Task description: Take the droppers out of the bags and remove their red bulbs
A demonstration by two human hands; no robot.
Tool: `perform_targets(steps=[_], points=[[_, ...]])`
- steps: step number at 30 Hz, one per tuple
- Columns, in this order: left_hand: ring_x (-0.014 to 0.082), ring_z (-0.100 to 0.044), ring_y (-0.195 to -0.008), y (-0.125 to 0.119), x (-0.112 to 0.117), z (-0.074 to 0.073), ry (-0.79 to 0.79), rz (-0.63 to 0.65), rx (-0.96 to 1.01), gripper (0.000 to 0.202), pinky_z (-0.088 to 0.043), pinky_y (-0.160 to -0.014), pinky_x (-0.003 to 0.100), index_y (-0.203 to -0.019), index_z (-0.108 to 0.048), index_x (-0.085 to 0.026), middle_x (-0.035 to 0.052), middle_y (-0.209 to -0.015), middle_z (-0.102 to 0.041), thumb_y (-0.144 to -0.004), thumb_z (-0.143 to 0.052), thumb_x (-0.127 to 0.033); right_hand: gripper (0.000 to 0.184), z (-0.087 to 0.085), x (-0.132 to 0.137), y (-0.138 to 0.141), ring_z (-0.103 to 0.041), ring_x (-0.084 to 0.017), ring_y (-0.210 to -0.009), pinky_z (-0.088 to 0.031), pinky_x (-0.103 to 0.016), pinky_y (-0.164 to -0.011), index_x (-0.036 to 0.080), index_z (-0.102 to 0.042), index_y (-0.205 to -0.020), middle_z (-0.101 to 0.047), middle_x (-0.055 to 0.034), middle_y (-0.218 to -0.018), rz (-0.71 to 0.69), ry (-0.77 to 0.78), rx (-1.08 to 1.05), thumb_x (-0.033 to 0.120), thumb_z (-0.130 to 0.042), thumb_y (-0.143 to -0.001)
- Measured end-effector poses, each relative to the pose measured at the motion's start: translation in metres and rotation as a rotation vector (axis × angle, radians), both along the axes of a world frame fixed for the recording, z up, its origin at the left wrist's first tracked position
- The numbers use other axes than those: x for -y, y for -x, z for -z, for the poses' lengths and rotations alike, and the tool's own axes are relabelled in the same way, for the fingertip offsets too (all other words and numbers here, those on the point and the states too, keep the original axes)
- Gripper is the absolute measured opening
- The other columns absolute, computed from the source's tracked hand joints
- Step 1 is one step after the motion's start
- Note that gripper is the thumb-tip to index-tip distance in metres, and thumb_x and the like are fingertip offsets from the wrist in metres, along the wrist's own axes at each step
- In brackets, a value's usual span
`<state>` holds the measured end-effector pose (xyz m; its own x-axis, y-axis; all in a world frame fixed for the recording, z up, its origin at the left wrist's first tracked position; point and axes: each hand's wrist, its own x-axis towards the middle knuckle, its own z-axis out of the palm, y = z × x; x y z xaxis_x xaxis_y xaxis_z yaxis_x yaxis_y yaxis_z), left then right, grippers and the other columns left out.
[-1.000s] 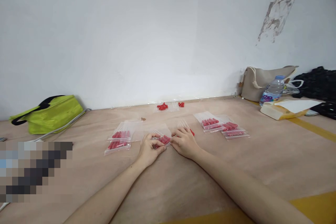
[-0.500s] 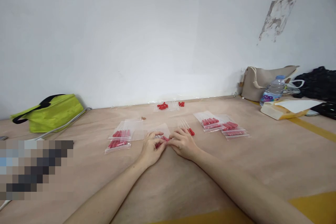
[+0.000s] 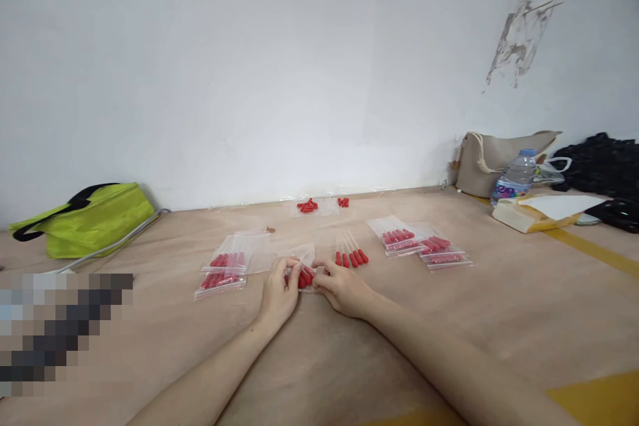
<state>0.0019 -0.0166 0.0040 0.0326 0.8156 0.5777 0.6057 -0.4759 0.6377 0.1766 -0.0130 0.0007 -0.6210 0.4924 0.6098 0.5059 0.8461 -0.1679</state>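
Note:
My left hand [image 3: 279, 294] and my right hand [image 3: 340, 288] meet on a small clear zip bag [image 3: 304, 269] holding several red-bulbed droppers. Both hands pinch the bag's near edge with closed fingers, and the bag rests on the tan floor covering. Just right of the bag lie several loose droppers [image 3: 351, 252] with red bulbs. Left of my left hand sit filled bags of droppers [image 3: 224, 270]. To the right lie more filled bags [image 3: 419, 243].
Loose red bulbs [image 3: 308, 205] lie on clear plastic near the wall. A lime green bag [image 3: 82, 218] sits at left. At right are a beige tote [image 3: 499, 161], a water bottle [image 3: 514, 176], a box with paper [image 3: 542, 210] and a black cloth [image 3: 604, 163].
Both hands drew slightly nearer with the bag and closed on its edge. My right hand moved off the loose droppers, which now show fully.

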Motion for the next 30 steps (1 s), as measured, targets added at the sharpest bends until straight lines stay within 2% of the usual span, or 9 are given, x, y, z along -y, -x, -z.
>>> perform_targets(steps=[4, 7, 11, 15, 18, 21, 24, 27, 30], points=[[0.0196, -0.055, -0.102, 0.009, -0.003, -0.006, 0.039, 0.121, -0.005, 0.020, -0.041, -0.090, 0.034, -0.083, -0.059, -0.019, 0.0060, -0.100, -0.062, -0.083, -0.046, -0.035, 0.009, -0.004, 0.003, -0.013, -0.057, -0.011, -0.086, -0.046, -0.021, -0.073, 0.017, -0.057, -0.077, -0.054, -0.0080, -0.107, -0.105, 0.168, -0.112, 0.013, -0.049, -0.076], [0.0206, -0.046, -0.115, 0.019, -0.010, -0.010, 0.130, 0.263, -0.116, 0.027, -0.035, -0.098, 0.037, -0.098, -0.060, -0.020, 0.0057, -0.114, -0.058, -0.085, -0.041, -0.034, 0.016, -0.003, -0.001, -0.017, -0.059, -0.011, -0.076, -0.047, -0.021, -0.068, 0.016, -0.057, -0.063, -0.060, -0.0063, -0.091, -0.050, 0.200, -0.275, 0.015, -0.050, -0.077], [0.0203, -0.054, -0.104, 0.027, -0.012, -0.010, 0.213, 0.289, -0.272, 0.029, -0.040, -0.091, 0.037, -0.107, -0.057, -0.021, 0.0055, -0.110, -0.060, -0.085, -0.041, -0.029, 0.013, 0.002, -0.007, -0.016, -0.058, -0.011, -0.068, -0.046, -0.021, -0.062, 0.016, -0.062, -0.065, -0.061, -0.0040, -0.076, 0.048, 0.207, -0.365, 0.014, -0.053, -0.074], [0.0213, -0.054, -0.099, 0.027, -0.001, -0.016, 0.104, 0.347, -0.413, 0.035, -0.041, -0.088, 0.036, -0.108, -0.056, -0.020, 0.0060, -0.106, -0.060, -0.073, -0.057, -0.027, 0.014, 0.003, -0.005, -0.014, -0.056, -0.014, -0.080, -0.046, -0.026, -0.073, 0.018, -0.067, -0.079, -0.058, -0.0058, -0.086, 0.105, 0.190, -0.327, 0.013, -0.056, -0.072], [0.0214, -0.053, -0.098, 0.027, 0.006, -0.020, 0.075, 0.402, -0.460, 0.044, -0.042, -0.086, 0.034, -0.112, -0.052, -0.020, 0.0066, -0.107, -0.058, -0.071, -0.061, -0.033, 0.013, -0.001, 0.001, -0.013, -0.053, -0.015, -0.078, -0.044, -0.029, -0.072, 0.018, -0.068, -0.081, -0.055, -0.0060, -0.082, 0.186, 0.197, -0.275, 0.020, -0.057, -0.076], [0.0211, -0.054, -0.096, 0.028, 0.009, -0.020, 0.094, 0.398, -0.481, 0.048, -0.043, -0.084, 0.033, -0.114, -0.051, -0.022, 0.0063, -0.108, -0.057, -0.071, -0.061, -0.040, 0.015, -0.006, 0.006, -0.012, -0.053, -0.014, -0.072, -0.044, -0.027, -0.069, 0.018, -0.067, -0.086, -0.056, -0.0044, -0.076, 0.120, 0.303, -0.228, 0.019, -0.056, -0.077], [0.0207, -0.054, -0.093, 0.028, 0.009, -0.018, 0.104, 0.372, -0.508, 0.050, -0.043, -0.081, 0.033, -0.115, -0.050, -0.022, 0.0062, -0.108, -0.057, -0.071, -0.060, -0.044, 0.020, -0.009, 0.009, -0.010, -0.056, -0.013, -0.075, -0.044, -0.024, -0.071, 0.019, -0.065, -0.093, -0.060, -0.0043, -0.081, 0.024, 0.381, -0.232, 0.014, -0.054, -0.077], [0.0182, -0.055, -0.083, 0.027, 0.010, -0.019, 0.105, 0.371, -0.519, 0.052, -0.044, -0.073, 0.030, -0.115, -0.049, -0.021, 0.0050, -0.098, -0.059, -0.070, -0.061, -0.044, 0.024, -0.009, 0.007, -0.011, -0.055, -0.014, -0.078, -0.043, -0.024, -0.072, 0.017, -0.065, -0.089, -0.061, -0.0057, -0.085, 0.055, 0.361, -0.239, 0.007, -0.047, -0.077], [0.0166, -0.055, -0.078, 0.027, 0.011, -0.021, 0.108, 0.386, -0.523, 0.052, -0.044, -0.070, 0.028, -0.114, -0.050, -0.021, 0.0035, -0.092, -0.058, -0.069, -0.062, -0.043, 0.020, -0.009, 0.003, -0.015, -0.052, -0.013, -0.067, -0.040, -0.022, -0.063, 0.015, -0.064, -0.077, -0.059, -0.0036, -0.072, 0.116, 0.376, -0.183, 0.005, -0.047, -0.074]])
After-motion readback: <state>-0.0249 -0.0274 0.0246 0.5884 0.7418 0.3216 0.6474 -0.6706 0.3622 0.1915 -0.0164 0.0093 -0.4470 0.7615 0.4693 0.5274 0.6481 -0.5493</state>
